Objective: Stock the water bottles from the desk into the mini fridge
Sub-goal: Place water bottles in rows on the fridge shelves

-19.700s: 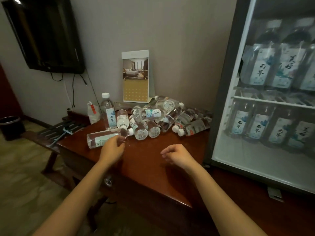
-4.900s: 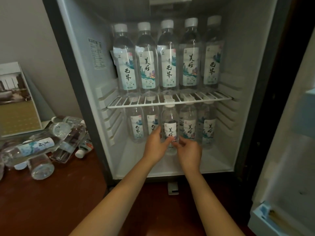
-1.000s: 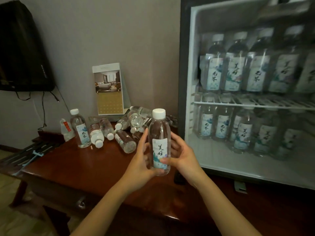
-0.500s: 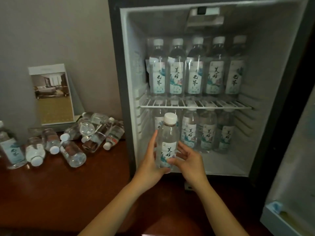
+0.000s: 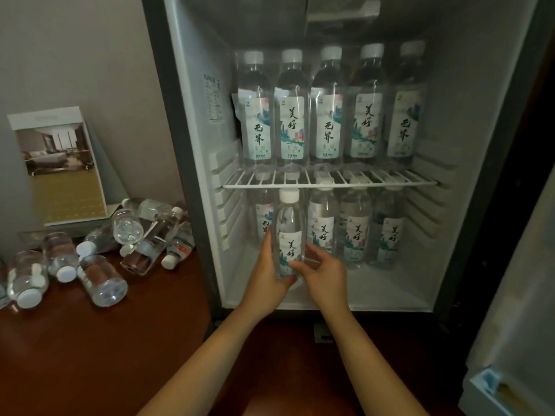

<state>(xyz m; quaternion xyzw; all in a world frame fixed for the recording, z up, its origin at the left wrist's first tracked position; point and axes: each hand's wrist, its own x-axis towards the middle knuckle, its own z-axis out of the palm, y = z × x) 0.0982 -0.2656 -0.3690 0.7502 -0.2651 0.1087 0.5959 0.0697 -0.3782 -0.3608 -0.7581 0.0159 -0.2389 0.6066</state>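
Bottle [image 5: 289, 235] upright in both my hands, held inside the lower compartment of the mini fridge [image 5: 192, 163], with its white cap just under the front edge of the wire shelf [image 5: 375, 183]. My left hand [image 5: 264, 283] wraps the bottle's left side from below, and most of that hand's grip runs behind the bottle where I cannot see it. My right hand [image 5: 327, 277] grips the lower label from the right, fingers [image 5: 313, 250] curled round it and the thumb across the front. Both hands cover the base, so I cannot tell whether it touches the fridge floor.

Behind it stands the lower row [image 5: 356, 232] of bottles, the leftmost half hidden by the one I hold. The upper row [image 5: 329, 106], five bottles, stands on the wire shelf with labels facing out. The fridge's top is cut off by the frame.

On the table [image 5: 90, 355] to the left, loose bottles [image 5: 102, 277] lie heaped on their sides near the fridge's outer wall, and the farthest are cut off at the left edge. A card [image 5: 60, 166] with a room photo leans behind them. The fridge door [image 5: 516, 325] stands open at right, only partly in view.
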